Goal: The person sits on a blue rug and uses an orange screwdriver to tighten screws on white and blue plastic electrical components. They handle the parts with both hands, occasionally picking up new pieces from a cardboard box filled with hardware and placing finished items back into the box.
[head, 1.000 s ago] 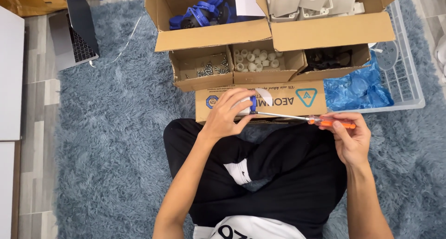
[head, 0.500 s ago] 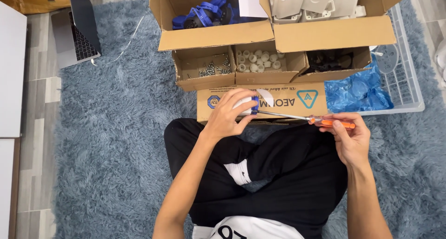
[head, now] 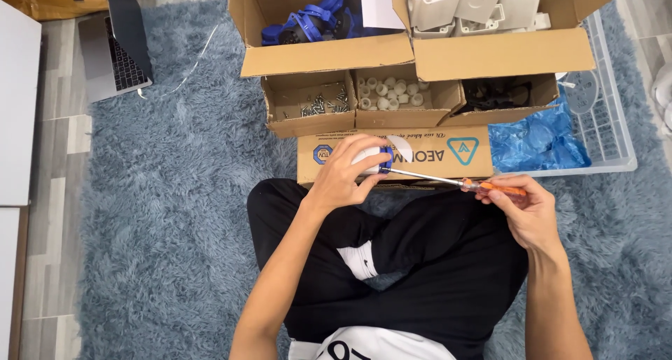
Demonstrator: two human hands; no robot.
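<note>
Small white-and-blue plastic part point(head: 376, 158) pinched in left hand point(head: 343, 177), held just above the lap, in front of a long flat cardboard box point(head: 420, 154); thumb below, fingers point(head: 360, 146) curled over the top, wrapped tight, mostly hiding the part. Screwdriver point(head: 448, 181) with thin metal shaft and orange handle lying nearly level, long axis running from right fingers toward left fingers, tip end meeting the blue bit of the part at the left thumb side. Handle gripped in right hand point(head: 528, 213), fingertips point(head: 493, 192) closed round the orange grip, thumb side up, wrist bent inward. Left hand on the part itself; right hand well apart from it, joined only through the shaft. Tip contact itself too small to confirm, seemingly seated. Both forearms angled up from the bottom edge, elbows out, converging over crossed legs in black trousers point(head: 420, 276). Beyond the left fingers, away from the body: small open carton of dark screws point(head: 315, 104), next to it a carton of small white caps point(head: 388, 93), then one of black pieces point(head: 497, 94) beyond the shaft. Farther still, a big open carton point(head: 329, 55) with blue parts point(head: 308, 20) and white moulded housings point(head: 469, 3). Beyond the right fingers, a clear plastic crate point(head: 609, 122) with blue bags point(head: 535, 136). Far off the left hand's outer side, a laptop point(head: 112, 59) on the edge of the blue shaggy rug point(head: 175, 213).
</note>
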